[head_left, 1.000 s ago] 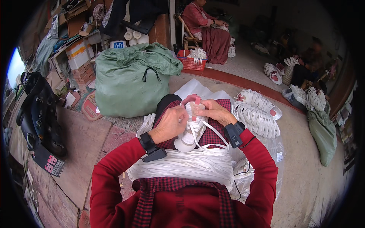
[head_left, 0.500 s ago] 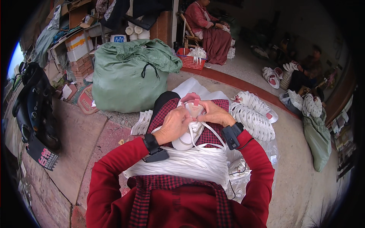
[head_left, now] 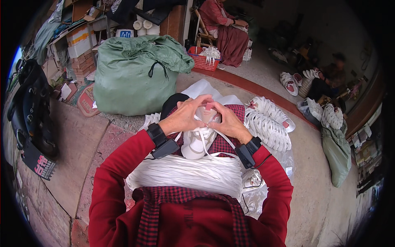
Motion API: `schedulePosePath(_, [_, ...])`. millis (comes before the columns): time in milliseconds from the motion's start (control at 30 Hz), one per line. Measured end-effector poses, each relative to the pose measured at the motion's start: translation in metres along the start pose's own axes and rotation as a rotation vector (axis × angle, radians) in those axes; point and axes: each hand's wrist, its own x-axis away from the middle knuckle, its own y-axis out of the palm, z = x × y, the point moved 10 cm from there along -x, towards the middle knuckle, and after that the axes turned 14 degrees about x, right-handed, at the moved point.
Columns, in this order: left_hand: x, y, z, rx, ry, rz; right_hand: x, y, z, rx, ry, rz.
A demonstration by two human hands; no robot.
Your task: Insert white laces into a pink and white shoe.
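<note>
A white and beige sneaker (head_left: 194, 145) rests on my lap, toe toward me, with a pink tongue tab at its far end. My left hand (head_left: 186, 116) curves round the left side of its opening, fingertips at the far edge and thumb near the lacing. Mirroring it, my right hand (head_left: 231, 122) holds the right side, thumb close to the other thumb. A loose white shoelace (head_left: 222, 156) trails from the eyelets to the right. Across my lap, nearer to me, lies a thick bundle of white laces (head_left: 185, 175). The fingers partly hide the shoe's upper eyelets.
Stacked white shoes (head_left: 269, 129) lie to my right. A big green sack (head_left: 135, 82) stands ahead on the left, with a red basket (head_left: 202, 61) beyond it. One person sits behind the basket, another in the dark doorway. A black motor scooter (head_left: 35, 111) is far left.
My hands have gone from pinching near the tongue to wrapping round the shoe's opening from both sides. The shoe has shifted slightly left, and the whole view has moved a little.
</note>
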Motion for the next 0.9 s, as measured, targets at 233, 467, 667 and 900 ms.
schedulePosePath(233, [-0.015,0.023,-0.021,0.473,-0.024,-0.275,0.037,-0.010,-0.039,0.380,-0.072,0.344])
schedulePosePath(467, [-0.015,0.020,-0.020,0.503,0.014,-0.285,0.028,0.006,-0.022,0.228,0.055,0.308])
schedulePosePath(667, [-0.013,0.016,-0.020,0.419,0.039,-0.303,0.038,-0.014,-0.012,0.249,0.123,0.225])
schedulePosePath(900, [-0.015,0.021,-0.028,0.267,-0.008,-0.299,0.087,-0.074,0.023,0.513,0.134,0.284])
